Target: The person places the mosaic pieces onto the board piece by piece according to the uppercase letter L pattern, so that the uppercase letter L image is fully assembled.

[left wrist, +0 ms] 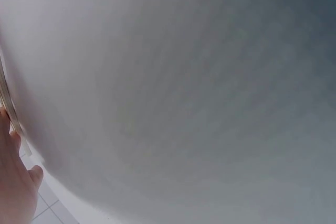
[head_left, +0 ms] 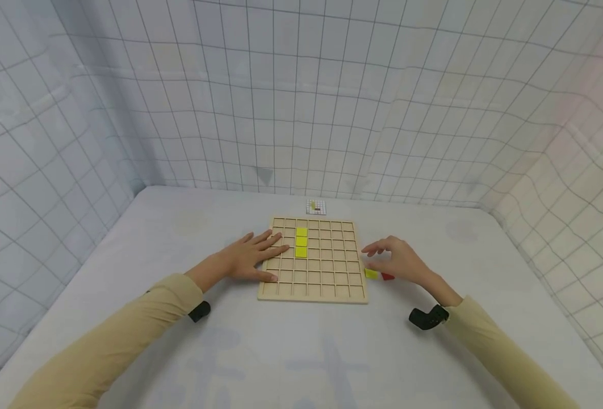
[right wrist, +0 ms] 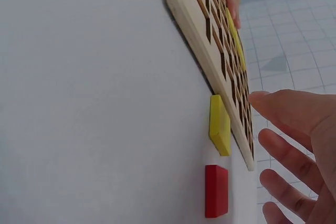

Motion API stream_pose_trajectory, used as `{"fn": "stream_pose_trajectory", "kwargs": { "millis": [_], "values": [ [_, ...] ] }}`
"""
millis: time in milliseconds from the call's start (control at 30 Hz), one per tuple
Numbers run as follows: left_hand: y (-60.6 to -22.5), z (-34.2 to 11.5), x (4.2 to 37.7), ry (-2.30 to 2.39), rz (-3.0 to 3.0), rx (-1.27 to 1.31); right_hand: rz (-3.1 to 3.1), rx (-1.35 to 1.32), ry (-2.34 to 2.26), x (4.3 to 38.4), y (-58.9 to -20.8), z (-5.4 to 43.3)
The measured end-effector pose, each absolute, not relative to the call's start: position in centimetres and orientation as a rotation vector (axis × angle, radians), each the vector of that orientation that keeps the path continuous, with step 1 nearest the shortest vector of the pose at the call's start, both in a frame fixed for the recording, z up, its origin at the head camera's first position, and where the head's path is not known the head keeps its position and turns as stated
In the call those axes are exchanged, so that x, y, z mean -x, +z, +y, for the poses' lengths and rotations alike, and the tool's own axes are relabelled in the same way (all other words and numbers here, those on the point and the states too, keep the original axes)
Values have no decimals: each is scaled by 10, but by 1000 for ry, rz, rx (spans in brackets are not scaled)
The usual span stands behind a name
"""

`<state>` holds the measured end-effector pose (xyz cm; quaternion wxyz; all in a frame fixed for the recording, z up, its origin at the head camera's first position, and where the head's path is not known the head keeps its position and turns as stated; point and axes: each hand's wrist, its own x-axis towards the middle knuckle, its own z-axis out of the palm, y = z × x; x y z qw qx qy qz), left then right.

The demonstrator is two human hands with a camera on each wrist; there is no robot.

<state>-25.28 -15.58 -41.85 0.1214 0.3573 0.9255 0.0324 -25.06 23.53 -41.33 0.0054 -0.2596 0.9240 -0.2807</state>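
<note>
Board: a pale wooden grid board [head_left: 312,299] lies flat on the white-covered table [head_left: 281,346], in front of the person.
Yellow column: three yellow square tiles [head_left: 301,242] sit in the board's cells, one behind another in the third column from the left, towards the far side.
Left hand: the left hand [head_left: 250,258] rests on the board's left side, fingers straight and spread wide, thumb apart near the lower left cells; its fingertips stop short of the yellow column.
Right hand: the right hand [head_left: 400,261] is just off the board's right edge, over the loose tiles; its fingers bend loosely, with a gap to the thumb, and the hand is empty.
Loose yellow tile: one yellow tile [right wrist: 219,125] lies on the table just beside the board's right edge; whether it touches the board, I cannot tell.
Red tile: a red tile [right wrist: 216,191] lies beyond it, a narrow gap between the two.
Card: a small printed card [head_left: 315,207] with a grid and coloured cells lies near the board's far edge.
Surround: white cloth walls [head_left: 301,102] with dark grid lines enclose the table.
Sleeves: both arms wear tan sleeves [head_left: 122,329].
</note>
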Motion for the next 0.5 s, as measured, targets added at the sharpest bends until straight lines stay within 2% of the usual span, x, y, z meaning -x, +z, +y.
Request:
{"fn": "stream_pose_trajectory", "kwargs": {
  "millis": [500],
  "values": [
    [-420,-156,255,75,2680,-1011,2813,830,-784,242,-424,254]
  ]
}}
